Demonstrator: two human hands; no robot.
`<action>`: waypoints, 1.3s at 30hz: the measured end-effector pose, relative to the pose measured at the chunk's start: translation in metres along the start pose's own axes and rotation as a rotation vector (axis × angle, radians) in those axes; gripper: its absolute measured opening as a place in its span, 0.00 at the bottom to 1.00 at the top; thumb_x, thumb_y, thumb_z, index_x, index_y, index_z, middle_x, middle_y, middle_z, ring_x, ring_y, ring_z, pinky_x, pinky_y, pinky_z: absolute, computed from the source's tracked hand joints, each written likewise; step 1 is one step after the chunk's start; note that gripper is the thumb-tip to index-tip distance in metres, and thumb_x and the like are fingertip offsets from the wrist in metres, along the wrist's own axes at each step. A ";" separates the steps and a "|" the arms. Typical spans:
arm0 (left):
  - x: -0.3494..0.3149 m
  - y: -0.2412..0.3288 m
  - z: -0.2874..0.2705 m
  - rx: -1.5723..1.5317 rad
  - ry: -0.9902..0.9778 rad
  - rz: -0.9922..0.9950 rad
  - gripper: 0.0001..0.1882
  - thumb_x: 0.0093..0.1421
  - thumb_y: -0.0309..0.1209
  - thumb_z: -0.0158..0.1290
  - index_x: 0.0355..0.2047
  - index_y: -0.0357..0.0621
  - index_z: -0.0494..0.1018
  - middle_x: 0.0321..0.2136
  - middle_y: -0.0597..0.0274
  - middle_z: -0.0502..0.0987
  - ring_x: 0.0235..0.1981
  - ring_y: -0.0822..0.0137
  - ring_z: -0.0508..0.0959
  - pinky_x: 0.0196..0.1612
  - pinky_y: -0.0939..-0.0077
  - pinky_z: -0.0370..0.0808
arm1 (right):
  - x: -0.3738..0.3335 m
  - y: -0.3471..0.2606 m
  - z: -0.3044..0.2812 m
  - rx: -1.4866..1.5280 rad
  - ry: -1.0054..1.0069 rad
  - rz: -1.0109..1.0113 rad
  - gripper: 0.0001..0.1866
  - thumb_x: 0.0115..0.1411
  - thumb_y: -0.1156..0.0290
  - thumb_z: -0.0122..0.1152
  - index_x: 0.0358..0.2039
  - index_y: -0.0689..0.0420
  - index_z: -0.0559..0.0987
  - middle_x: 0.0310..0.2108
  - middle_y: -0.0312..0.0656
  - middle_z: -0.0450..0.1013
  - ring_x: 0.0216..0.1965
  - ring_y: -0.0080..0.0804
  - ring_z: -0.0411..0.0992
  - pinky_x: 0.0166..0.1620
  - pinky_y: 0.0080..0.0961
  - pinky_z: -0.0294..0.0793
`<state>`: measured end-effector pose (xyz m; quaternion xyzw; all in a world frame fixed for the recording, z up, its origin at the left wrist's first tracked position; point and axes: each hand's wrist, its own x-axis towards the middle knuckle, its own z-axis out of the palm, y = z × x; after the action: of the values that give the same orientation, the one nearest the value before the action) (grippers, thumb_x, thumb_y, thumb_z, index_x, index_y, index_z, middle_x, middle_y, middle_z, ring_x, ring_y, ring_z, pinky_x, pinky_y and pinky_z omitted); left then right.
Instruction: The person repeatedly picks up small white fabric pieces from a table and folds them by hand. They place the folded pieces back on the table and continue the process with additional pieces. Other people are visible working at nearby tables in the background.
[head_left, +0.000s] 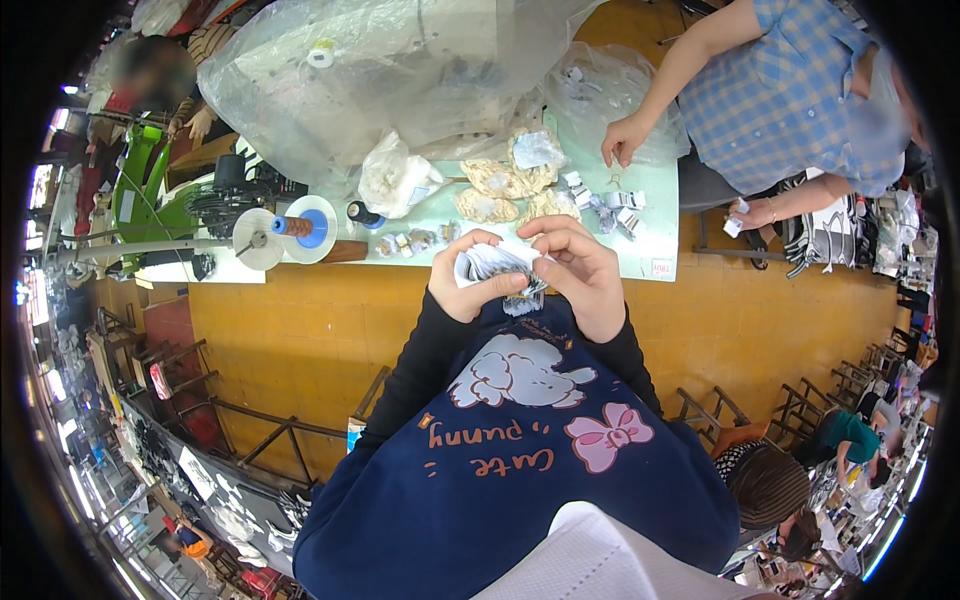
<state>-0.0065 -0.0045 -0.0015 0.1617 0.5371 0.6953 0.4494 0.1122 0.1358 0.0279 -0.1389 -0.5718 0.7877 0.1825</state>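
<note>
The left hand (468, 285) grips a small stack of white paper labels (492, 264), long axis crosswise. The right hand (580, 275) (equally near) pinches the stack's right end.

Pale green table (655, 215), big clear plastic bag (380, 70), thread spool (295, 227), co-worker in checked shirt (790, 95)

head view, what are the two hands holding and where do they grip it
A small stack of white paper tags: left hand wraps its left end, right hand pinches the right edge.
</note>
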 end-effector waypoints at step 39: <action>-0.005 0.007 0.009 0.111 -0.008 -0.030 0.18 0.48 0.27 0.68 0.36 0.37 0.73 0.28 0.64 0.78 0.29 0.77 0.76 0.33 0.82 0.73 | -0.008 -0.002 -0.005 -0.209 -0.008 -0.052 0.08 0.56 0.87 0.57 0.37 0.69 0.79 0.50 0.46 0.66 0.45 0.28 0.71 0.44 0.20 0.74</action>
<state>-0.0005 -0.0036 0.0089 0.1810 0.5754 0.6568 0.4524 0.1214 0.1373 0.0288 -0.1389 -0.6549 0.7194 0.1851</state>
